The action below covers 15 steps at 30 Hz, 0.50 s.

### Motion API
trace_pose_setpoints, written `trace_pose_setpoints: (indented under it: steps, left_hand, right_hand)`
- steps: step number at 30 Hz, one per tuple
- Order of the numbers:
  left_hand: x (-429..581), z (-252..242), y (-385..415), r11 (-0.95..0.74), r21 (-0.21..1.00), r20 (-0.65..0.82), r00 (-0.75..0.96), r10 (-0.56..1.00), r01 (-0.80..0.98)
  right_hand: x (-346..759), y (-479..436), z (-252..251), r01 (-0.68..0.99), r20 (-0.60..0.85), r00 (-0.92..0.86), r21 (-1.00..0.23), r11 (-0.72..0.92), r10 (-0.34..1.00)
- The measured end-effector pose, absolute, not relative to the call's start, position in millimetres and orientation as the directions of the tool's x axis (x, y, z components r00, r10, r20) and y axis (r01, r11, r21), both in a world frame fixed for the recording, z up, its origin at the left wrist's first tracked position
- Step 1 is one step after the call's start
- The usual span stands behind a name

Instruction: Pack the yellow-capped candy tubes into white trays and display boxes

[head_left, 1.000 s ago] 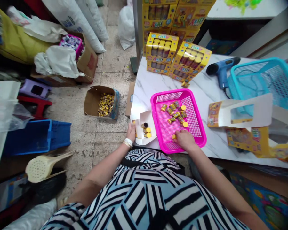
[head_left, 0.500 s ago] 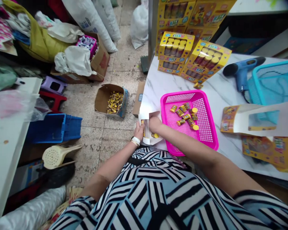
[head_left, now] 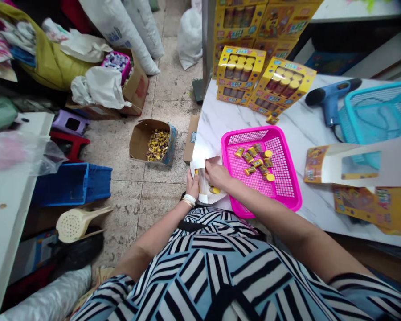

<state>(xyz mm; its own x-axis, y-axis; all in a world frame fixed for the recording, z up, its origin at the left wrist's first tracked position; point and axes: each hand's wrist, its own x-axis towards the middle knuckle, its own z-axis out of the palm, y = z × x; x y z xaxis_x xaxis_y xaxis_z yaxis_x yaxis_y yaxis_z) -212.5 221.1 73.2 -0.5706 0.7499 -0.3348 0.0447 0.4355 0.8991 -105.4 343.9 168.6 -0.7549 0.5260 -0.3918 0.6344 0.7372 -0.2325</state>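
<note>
Near my waist, at the table's left edge, an opened carton (head_left: 205,198) shows its white inside and a yellow-capped tube (head_left: 214,190) in it. My left hand (head_left: 192,184) grips the carton's left side, fingers closed round it. At the carton's opening is my right hand (head_left: 217,174), its fingers bent and pressed together; whatever they hold is hidden. Just right of it, a pink basket (head_left: 289,180) contains several small yellow-wrapped pieces (head_left: 256,163) and two yellow-capped tubes (head_left: 270,177).
Filled yellow boxes (head_left: 241,69) stand at the table's back. To the right are a blue heat gun (head_left: 330,100), a turquoise basket (head_left: 357,127) and unfilled cartons (head_left: 316,164). A cardboard box (head_left: 138,140) of small pieces and a blue crate (head_left: 98,180) are on the left.
My right hand has drawn slightly back from inside the carton, so more of its fingers show. My left hand keeps its grip. The whole view has shifted a little.
</note>
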Motion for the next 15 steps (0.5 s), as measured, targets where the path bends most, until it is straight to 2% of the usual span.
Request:
trace_pose_setpoints:
  steps: [9,15]
  left_hand:
    - [-219.8,75.2,225.5,0.445,0.890,-0.334,-0.521,0.785,0.100]
    - [-222.4,69.6,224.6,0.490,0.864,-0.368,-0.522,0.770,0.114]
  right_hand:
    - [-101.0,320.9,170.4,0.689,-0.330,-0.717,-0.202,0.696,0.614]
    - [-105.8,329.1,152.0,0.520,-0.356,-0.840,-0.312,0.795,0.410]
